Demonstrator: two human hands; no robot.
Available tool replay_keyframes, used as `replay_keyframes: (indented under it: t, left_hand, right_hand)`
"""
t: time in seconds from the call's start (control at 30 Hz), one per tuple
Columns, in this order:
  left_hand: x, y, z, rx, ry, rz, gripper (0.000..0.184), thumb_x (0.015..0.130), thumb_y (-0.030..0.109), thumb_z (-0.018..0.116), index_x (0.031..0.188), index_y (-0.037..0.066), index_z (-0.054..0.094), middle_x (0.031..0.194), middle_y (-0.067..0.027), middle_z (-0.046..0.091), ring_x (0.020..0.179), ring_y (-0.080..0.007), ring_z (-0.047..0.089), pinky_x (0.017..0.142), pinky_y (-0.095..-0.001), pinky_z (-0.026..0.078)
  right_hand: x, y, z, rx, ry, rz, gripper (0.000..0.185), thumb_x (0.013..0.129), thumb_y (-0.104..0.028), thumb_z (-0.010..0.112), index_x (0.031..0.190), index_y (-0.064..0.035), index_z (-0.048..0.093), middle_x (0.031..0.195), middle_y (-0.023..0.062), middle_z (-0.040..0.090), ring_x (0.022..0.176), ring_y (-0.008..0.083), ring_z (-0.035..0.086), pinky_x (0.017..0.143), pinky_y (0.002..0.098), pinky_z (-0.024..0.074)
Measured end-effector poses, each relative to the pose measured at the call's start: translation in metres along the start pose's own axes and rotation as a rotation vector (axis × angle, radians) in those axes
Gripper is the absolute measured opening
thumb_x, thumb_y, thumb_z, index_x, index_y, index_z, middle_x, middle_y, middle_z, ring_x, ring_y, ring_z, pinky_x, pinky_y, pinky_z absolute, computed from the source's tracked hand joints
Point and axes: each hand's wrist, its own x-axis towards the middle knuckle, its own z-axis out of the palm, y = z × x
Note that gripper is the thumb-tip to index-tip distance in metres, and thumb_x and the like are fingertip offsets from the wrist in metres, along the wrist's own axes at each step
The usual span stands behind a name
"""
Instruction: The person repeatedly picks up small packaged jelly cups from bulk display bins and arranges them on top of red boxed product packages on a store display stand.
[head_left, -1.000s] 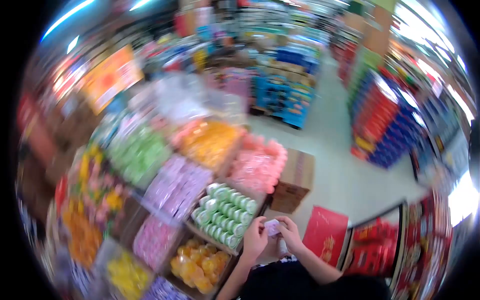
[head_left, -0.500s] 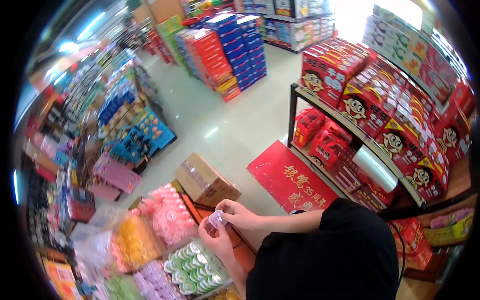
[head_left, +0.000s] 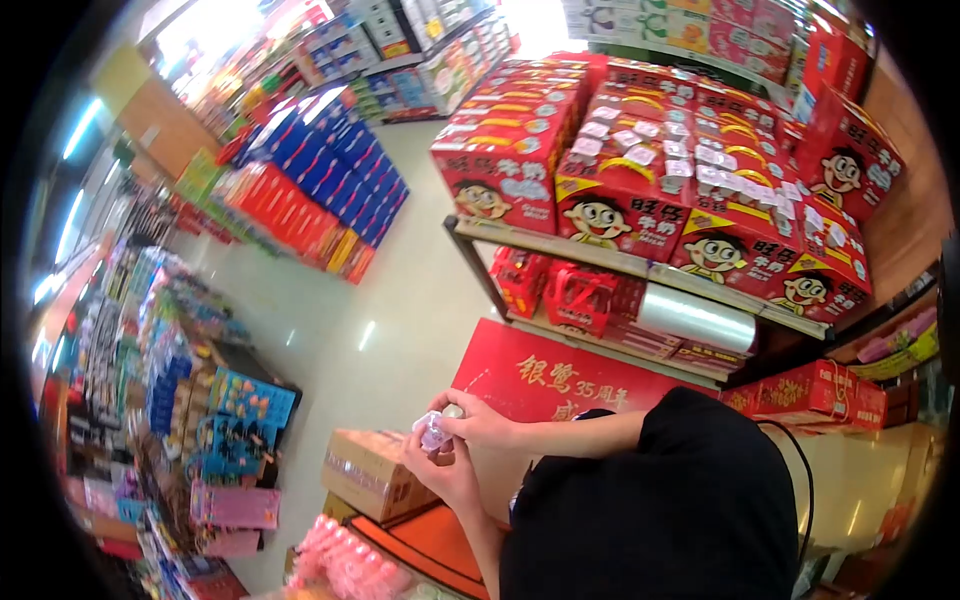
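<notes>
A small, pale lilac wrapped packet, crinkled and shiny, is between my two hands in front of my body. My left hand grips it from below, with fingers curled round its side. From the right, my right hand pinches at its upper edge. A small whitish round bit shows by the right fingers; I cannot tell whether it belongs to the packet. Beneath and beyond the hands sits a brown cardboard box. Pink wrapped pieces lie in a bin near the bottom edge.
A shelf rack at the right bears red milk cartons, with several small pale packets on top. A red printed sheet lies below it. Blue boxes are stacked across the aisle floor. Goods displays line the left.
The view has swung right, so the milk cartons show more fully and most of the candy-coloured bins have left the frame. Both hands still hold the packet, which looks more crumpled and turned.
</notes>
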Motion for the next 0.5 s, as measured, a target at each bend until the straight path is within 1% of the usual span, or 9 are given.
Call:
replay_keyframes:
  t: [0.07,0.17,0.2,0.3,0.37,0.47,0.5]
  left_hand:
    - [0.013,0.007,0.031,-0.034,-0.073,0.034,0.046,0.078,-0.002,0.073,0.12,0.003,0.053,0.117,-0.0123,0.046,0.107,-0.0238,0.053,0.077,-0.0305,0.051]
    - [0.027,0.016,0.067,-0.036,-0.174,0.032,0.046,0.078,-0.002,0.072,0.12,0.002,0.053,0.119,-0.0144,0.046,0.108,-0.0259,0.053,0.077,-0.0313,0.052]
    - [0.032,0.019,0.078,-0.037,-0.211,0.03,0.046,0.078,-0.001,0.072,0.12,0.002,0.053,0.119,-0.0147,0.046,0.108,-0.0263,0.053,0.078,-0.0314,0.051]
    - [0.042,0.021,0.102,-0.014,-0.3,0.11,0.045,0.08,0.0,0.071,0.121,0.004,0.052,0.12,-0.0107,0.046,0.11,-0.0228,0.053,0.077,-0.0309,0.052]
    - [0.047,0.017,0.119,0.004,-0.353,0.141,0.045,0.079,0.0,0.071,0.12,0.004,0.053,0.119,-0.0111,0.046,0.109,-0.0231,0.053,0.076,-0.031,0.052]
    - [0.057,0.011,0.147,-0.049,-0.417,0.209,0.043,0.078,-0.002,0.072,0.117,0.003,0.055,0.119,-0.0123,0.046,0.106,-0.0246,0.054,0.076,-0.0321,0.053]
    - [0.062,0.012,0.154,-0.069,-0.449,0.216,0.043,0.078,-0.002,0.072,0.116,0.002,0.055,0.119,-0.0126,0.046,0.105,-0.025,0.055,0.075,-0.0323,0.054]
  right_hand:
    - [0.008,-0.012,-0.028,0.003,0.088,-0.04,0.022,0.094,-0.009,0.057,0.113,-0.0015,0.052,0.106,0.0073,0.056,0.095,0.0144,0.061,0.079,0.0286,0.0552]
    - [0.009,-0.038,-0.058,0.074,0.208,-0.04,0.023,0.092,-0.006,0.054,0.113,0.0001,0.049,0.11,0.0088,0.054,0.089,0.0165,0.065,0.071,0.0285,0.0574]
    - [0.01,-0.041,-0.068,0.066,0.246,-0.065,0.023,0.092,-0.006,0.055,0.113,0.0,0.05,0.11,0.0087,0.054,0.089,0.0165,0.065,0.071,0.0285,0.0575]
    - [0.012,-0.042,-0.09,0.064,0.363,-0.126,0.023,0.092,-0.006,0.055,0.114,-0.0003,0.05,0.109,0.0083,0.054,0.091,0.0159,0.063,0.069,0.0282,0.0575]
    - [0.01,-0.049,-0.101,0.075,0.447,-0.164,0.023,0.093,-0.007,0.056,0.114,-0.0003,0.051,0.108,0.0077,0.055,0.093,0.0151,0.062,0.069,0.0277,0.0572]
    - [0.011,-0.053,-0.123,-0.166,0.608,-0.254,0.022,0.093,-0.008,0.057,0.113,-0.0005,0.053,0.108,0.0069,0.056,0.099,0.0146,0.059,0.075,0.0274,0.0548]
    - [0.005,-0.074,-0.122,0.034,0.599,-0.152,0.023,0.092,-0.009,0.059,0.113,-0.0006,0.054,0.109,0.0065,0.056,0.104,0.0137,0.056,0.086,0.0278,0.0498]
